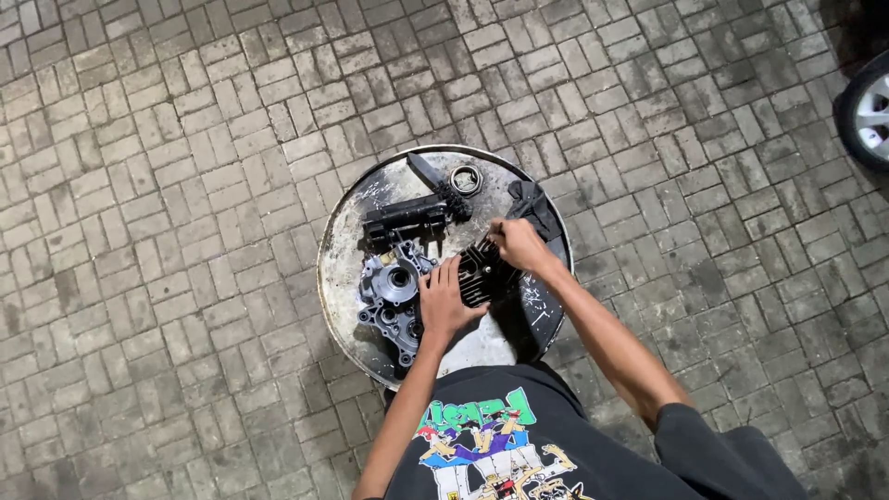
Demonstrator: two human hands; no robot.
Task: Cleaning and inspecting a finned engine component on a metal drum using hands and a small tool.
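1. Grey cast-metal engine cover [389,294], lower left of the round worktop [344,243], just left of centre frame. It lies flat, lobed outline, with a round bore showing. It touches, or nearly touches, the left side of the finned part.
2. Left hand [444,301]: palm down, fingers spread and pressed on the near left edge of the black finned cylinder block [482,273]. Open flat, bracing rather than wrapped round it. The heel of the hand overlaps the right edge of the grey cover.
3. Finned block: centre of the worktop, directly between the two hands. Its long axis appears to run from lower left to upper right in the frame; fins blurred, count not readable.
4. Right hand [519,243]: at the far upper right corner of the block, fingers curled closed. Whether it pinches a small tool or a part of the block, I cannot tell.
5. Key relation: both hands are in contact with the block, left at the near end, right at the far end, so neither is nearer.
6. Upper part of the worktop: long black bracket-like part [405,219], a round ring [466,180] and a dark cloth [537,204], all apart from the hands.
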